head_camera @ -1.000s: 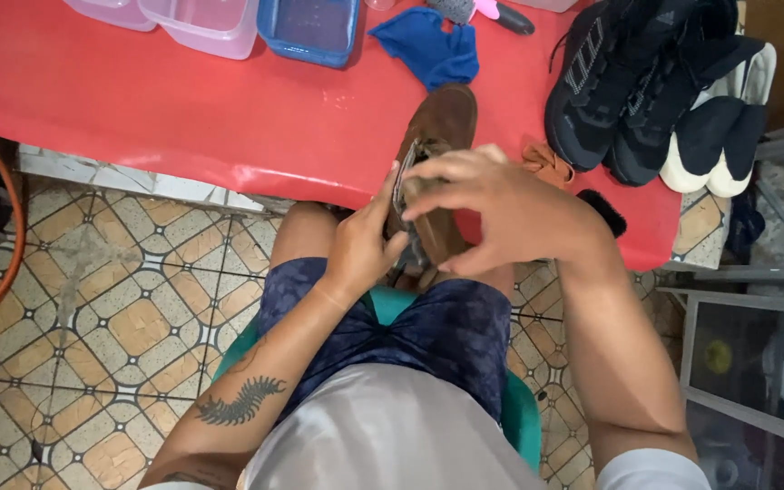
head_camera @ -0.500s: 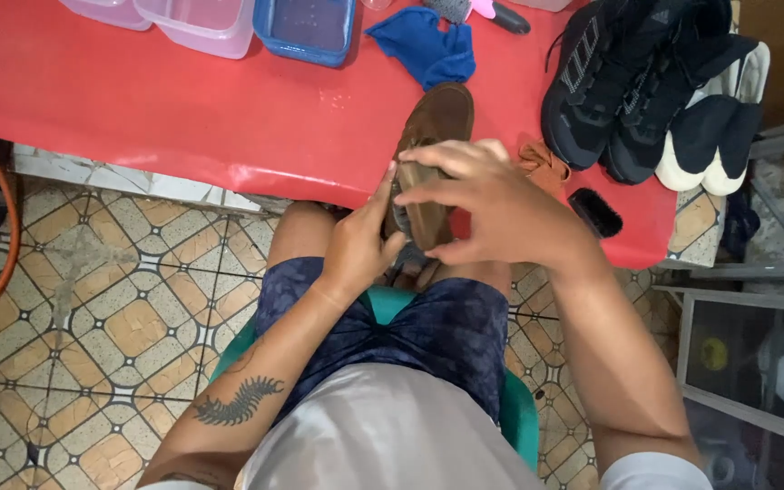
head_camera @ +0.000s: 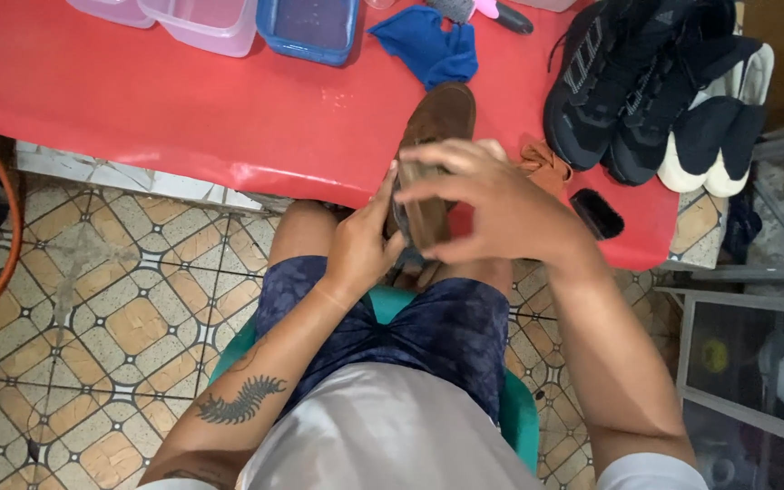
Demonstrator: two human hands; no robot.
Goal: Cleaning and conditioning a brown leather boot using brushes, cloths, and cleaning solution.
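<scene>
A brown suede shoe [head_camera: 442, 118] rests with its toe on the red table [head_camera: 183, 118] and its heel over my lap. My left hand [head_camera: 363, 240] grips the shoe's left side near the heel. My right hand [head_camera: 492, 204] curls over the shoe from the right, fingers wrapped across its opening. The heel end is hidden behind both hands. Brown laces [head_camera: 537, 163] lie on the table just right of the shoe.
A blue cloth [head_camera: 433, 45] lies beyond the shoe's toe. A blue tub [head_camera: 310, 27] and clear tubs [head_camera: 201, 23] stand at the table's far edge. Black sneakers [head_camera: 628, 82] and white-soled shoes [head_camera: 714, 136] sit at right, with a small black object [head_camera: 599, 213] by them. Patterned tile floor is below.
My right hand's fingers have shifted a little over the shoe. The shoe and left hand stay in place.
</scene>
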